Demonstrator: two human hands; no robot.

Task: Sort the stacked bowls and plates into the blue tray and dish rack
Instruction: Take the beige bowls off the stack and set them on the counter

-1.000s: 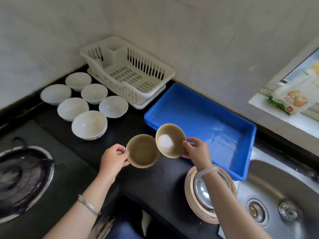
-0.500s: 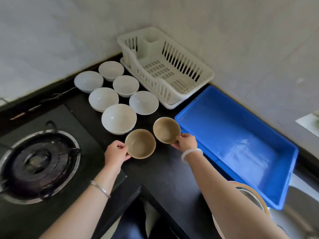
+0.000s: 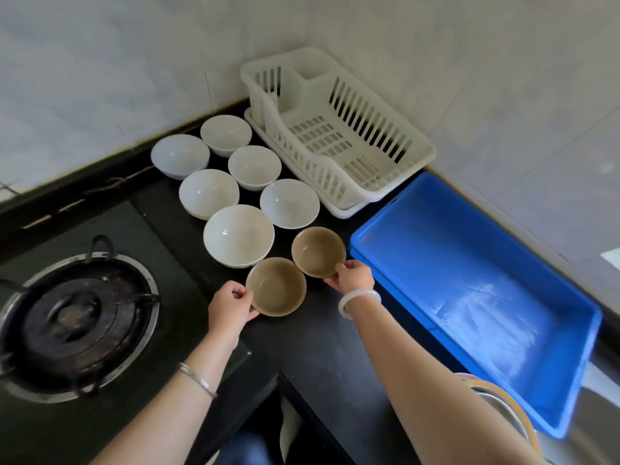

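Two brown bowls sit upright on the black counter. My left hand grips the rim of the nearer brown bowl. My right hand holds the rim of the farther brown bowl. Several white bowls stand open side up in a cluster behind them. The white dish rack stands empty in the corner. The blue tray, also empty, lies to the right of my right hand.
A gas burner takes up the left of the counter. At the bottom right, the rims of stacked plates and a metal bowl show beside my right forearm. Tiled walls close the back and right.
Both hands carried the brown bowls from in front of the blue tray leftward and down to the counter beside the white bowls. The camera view swung left with them.
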